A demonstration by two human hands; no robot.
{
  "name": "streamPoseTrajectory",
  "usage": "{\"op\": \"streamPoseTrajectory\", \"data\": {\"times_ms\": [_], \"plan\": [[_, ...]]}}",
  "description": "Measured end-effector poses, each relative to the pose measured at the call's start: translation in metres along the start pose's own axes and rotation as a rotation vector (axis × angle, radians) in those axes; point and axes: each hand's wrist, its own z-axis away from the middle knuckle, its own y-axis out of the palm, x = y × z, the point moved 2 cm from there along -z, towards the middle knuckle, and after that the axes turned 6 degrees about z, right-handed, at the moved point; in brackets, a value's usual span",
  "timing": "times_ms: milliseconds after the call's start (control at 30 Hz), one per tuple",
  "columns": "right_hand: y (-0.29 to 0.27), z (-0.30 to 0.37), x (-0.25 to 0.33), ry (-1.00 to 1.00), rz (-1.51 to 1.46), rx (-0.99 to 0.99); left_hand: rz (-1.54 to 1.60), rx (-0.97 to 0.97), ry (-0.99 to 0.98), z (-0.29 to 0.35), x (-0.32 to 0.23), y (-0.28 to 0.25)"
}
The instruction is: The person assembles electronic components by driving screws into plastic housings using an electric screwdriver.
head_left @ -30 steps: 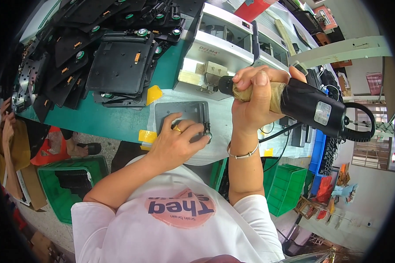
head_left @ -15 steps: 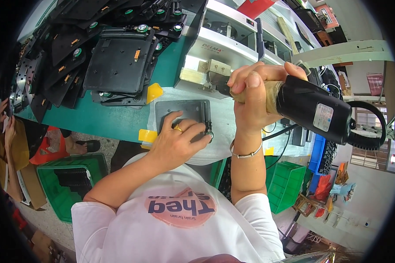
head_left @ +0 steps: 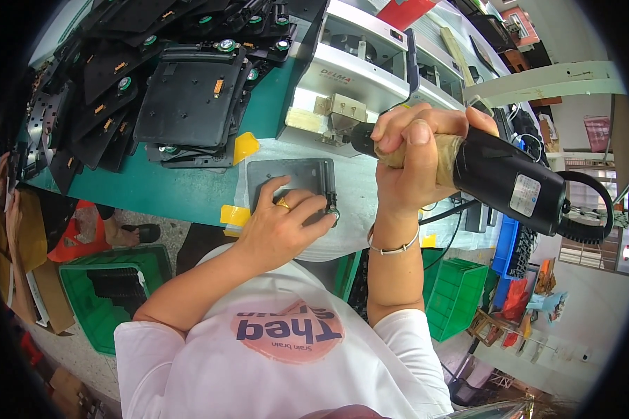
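My right hand is wrapped around a black electric screwdriver with tan tape on its grip. The driver is tilted sideways, its nose close to the metal pick-up block of a screw feeder; whether the bit touches it I cannot tell. A flat black plastic panel with a hinge-like bar along its right side lies before me on white sheeting. My left hand rests on it with bent fingers, thumb and forefinger at the bar, holding it in place. The hand covers the panel's lower part.
Black panels with round silver-green parts are heaped at the back left. Yellow tape pieces mark the table edge. Green crates stand on the floor at both sides. The driver's coiled cord hangs right. Another person's arm shows far left.
My right hand and the screwdriver have shifted slightly to the right, and more of the driver's black nose shows. My left hand and the panel have stayed put.
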Motion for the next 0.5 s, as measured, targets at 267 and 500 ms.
{"op": "streamPoseTrajectory", "data": {"times_ms": [267,500], "plan": [[0.000,0.004,-0.008,0.044,0.114,-0.014,0.002,-0.001,0.000,0.001,0.000,0.000],[0.003,-0.004,-0.013,0.080,0.115,0.160,0.008,0.002,-0.002,0.002,0.002,0.000]]}}
